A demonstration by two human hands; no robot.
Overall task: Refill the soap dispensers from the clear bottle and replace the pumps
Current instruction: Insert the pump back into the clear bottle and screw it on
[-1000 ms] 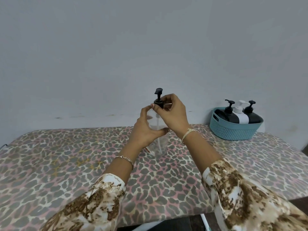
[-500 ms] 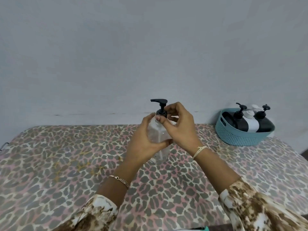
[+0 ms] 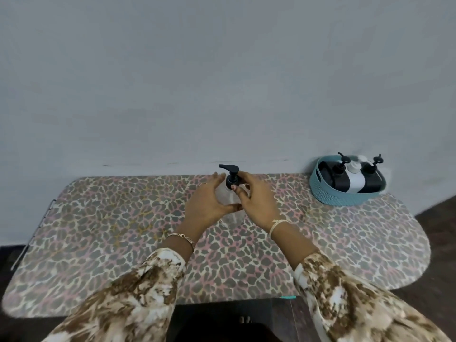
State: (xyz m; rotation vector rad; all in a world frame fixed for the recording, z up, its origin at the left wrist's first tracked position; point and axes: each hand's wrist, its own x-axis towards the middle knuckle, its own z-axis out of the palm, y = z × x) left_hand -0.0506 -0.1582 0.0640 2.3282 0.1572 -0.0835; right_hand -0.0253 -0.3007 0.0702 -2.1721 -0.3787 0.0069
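Pale grey wall fills the upper half of the frame; dark floor (image 3: 439, 230) shows at the right edge. Long, rounded board with a leopard-print cover (image 3: 98, 230) spans the middle, left to right.

Clear plastic bottle (image 3: 229, 197) stands upright at frame centre, on the board near its far edge. Black plastic pump (image 3: 231, 177) is on its neck, nozzle pointing to frame left. Can't tell if the collar is fully seated. Can't tell the fill level either.

Left hand (image 3: 206, 207): fingers curled round the far side of the bottle body, thumb across the near side, gripping it. Right hand (image 3: 257, 201): thumb and fingertips pinch the pump collar at the neck, remaining fingers loosely bent. Left thumb tip sits just beside the right palm.

Gold chain bracelet (image 3: 182, 236) is on the left wrist, pale thread band (image 3: 277, 224) on the right. Brown-and-cream patterned sleeves (image 3: 138, 292) fill the lower frame.

Teal textured plastic basket (image 3: 345, 197) sits right of centre, at the board's far right corner against the wall, well apart from the hands. Inside, leaning back: left black dispenser bottle (image 3: 339, 181) and right black dispenser bottle (image 3: 372, 180), both with black pumps on, and a white dispenser bottle (image 3: 356, 180) between them. The white one's top is too blurred to read.
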